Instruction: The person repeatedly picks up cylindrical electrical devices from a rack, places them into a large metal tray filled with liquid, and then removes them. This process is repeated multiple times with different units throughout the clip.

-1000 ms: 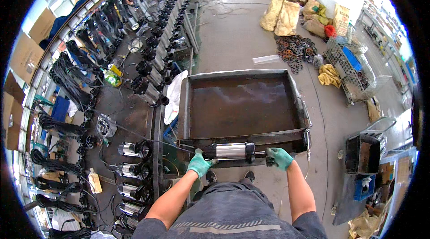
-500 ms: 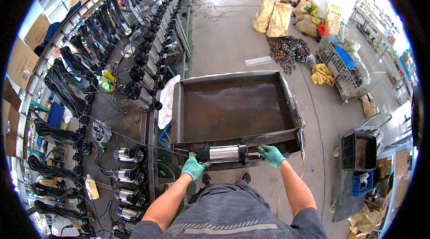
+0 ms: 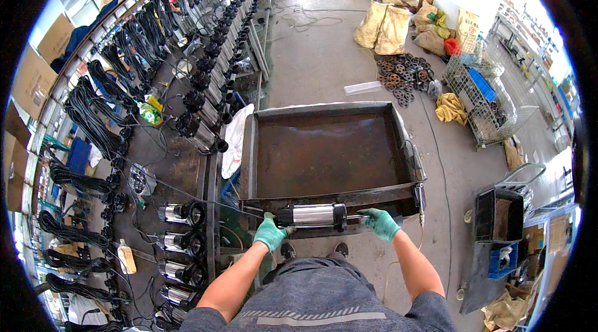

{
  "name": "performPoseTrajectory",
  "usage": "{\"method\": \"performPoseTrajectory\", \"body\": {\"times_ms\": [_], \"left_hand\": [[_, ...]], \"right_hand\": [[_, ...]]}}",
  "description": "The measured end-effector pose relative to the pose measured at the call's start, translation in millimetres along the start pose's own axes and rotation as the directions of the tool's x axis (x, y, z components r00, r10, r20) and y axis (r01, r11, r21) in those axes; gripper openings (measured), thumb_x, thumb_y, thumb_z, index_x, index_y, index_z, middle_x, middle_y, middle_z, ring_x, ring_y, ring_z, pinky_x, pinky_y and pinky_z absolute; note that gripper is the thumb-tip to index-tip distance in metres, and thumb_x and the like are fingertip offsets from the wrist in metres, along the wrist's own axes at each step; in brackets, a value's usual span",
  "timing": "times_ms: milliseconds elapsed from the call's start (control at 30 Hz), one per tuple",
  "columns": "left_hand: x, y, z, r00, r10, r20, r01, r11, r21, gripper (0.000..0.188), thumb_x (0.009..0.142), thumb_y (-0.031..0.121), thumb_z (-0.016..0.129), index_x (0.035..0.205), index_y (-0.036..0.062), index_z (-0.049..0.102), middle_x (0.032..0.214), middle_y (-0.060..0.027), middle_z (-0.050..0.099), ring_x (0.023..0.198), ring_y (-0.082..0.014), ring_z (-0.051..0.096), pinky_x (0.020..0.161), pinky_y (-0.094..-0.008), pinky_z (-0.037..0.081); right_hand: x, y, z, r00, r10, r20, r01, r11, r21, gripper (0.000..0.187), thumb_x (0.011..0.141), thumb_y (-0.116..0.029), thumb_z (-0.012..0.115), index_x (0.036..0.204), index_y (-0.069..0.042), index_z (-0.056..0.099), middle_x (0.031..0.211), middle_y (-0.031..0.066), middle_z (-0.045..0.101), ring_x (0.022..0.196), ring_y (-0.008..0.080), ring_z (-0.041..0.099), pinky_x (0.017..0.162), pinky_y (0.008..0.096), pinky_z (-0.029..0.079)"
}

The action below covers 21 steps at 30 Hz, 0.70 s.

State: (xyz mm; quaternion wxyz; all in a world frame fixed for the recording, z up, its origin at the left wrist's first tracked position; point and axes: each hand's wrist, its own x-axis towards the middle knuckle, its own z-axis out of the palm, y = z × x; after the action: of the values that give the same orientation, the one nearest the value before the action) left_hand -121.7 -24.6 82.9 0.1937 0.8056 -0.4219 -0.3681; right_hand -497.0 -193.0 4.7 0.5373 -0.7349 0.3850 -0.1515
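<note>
A submersible pump, with a bright steel body and black ends, lies level over the near edge of the metal tank. My left hand, in a green glove, is closed around its black left end, from which a dark cable runs left. A thin metal rod sticks out of the pump's right end. At that rod's outer tip, the fingers of my gloved right hand are closed; the glove hides the exact grip. Shallow brownish liquid covers the tank's floor.
To the left, a long bench carries similar pumps, coiled black cables and a bottle. Black round parts and sacks lie beyond the tank. A wire cage and a cart stand at right.
The view has shifted slightly, so the surroundings sit a little lower and farther right. My right hand has turned a little at the rod; the pump stays in nearly the same place.
</note>
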Motion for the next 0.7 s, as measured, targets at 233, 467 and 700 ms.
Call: {"method": "performPoseTrajectory", "body": {"times_ms": [233,467,700], "left_hand": [[4.6,-3.7,5.0,1.000,0.010,-0.005,-0.010,0.999,-0.051,0.079,0.076,0.038,0.090,0.123,-0.0037,0.042,0.113,-0.0217,0.070,0.105,-0.0337,0.069,0.093,-0.0412,0.053],[11.4,-15.1,19.5,0.996,-0.044,-0.074,0.036,0.993,-0.112,0.083,0.077,0.045,0.087,0.125,-0.0063,0.044,0.118,-0.0247,0.068,0.113,-0.0370,0.067,0.098,-0.0428,0.052],[-1.9,17.4,-0.9,0.992,-0.109,-0.065,0.109,0.994,0.002,0.088,0.075,0.057,0.082,0.128,-0.0032,0.046,0.120,-0.0313,0.064,0.113,-0.0448,0.064,0.095,-0.0480,0.051]], "right_hand": [[5.0,-10.8,11.4,0.921,0.388,-0.036,-0.352,0.867,0.353,0.038,0.096,-0.032,0.073,0.119,-0.002,0.067,0.075,0.0052,0.067,0.068,0.0175,0.061,0.062,0.0349,0.052],[-11.2,-67.7,12.3,0.981,-0.114,-0.154,-0.011,0.769,-0.639,0.072,0.080,-0.009,0.075,0.148,-0.020,0.050,0.115,0.0204,0.069,0.091,0.0373,0.071,0.077,0.0464,0.057],[8.4,-28.9,3.9,0.997,0.071,0.036,-0.030,0.757,-0.653,0.070,0.085,-0.016,0.071,0.151,-0.025,0.047,0.097,0.0165,0.073,0.083,0.0359,0.072,0.069,0.0476,0.054]]}}
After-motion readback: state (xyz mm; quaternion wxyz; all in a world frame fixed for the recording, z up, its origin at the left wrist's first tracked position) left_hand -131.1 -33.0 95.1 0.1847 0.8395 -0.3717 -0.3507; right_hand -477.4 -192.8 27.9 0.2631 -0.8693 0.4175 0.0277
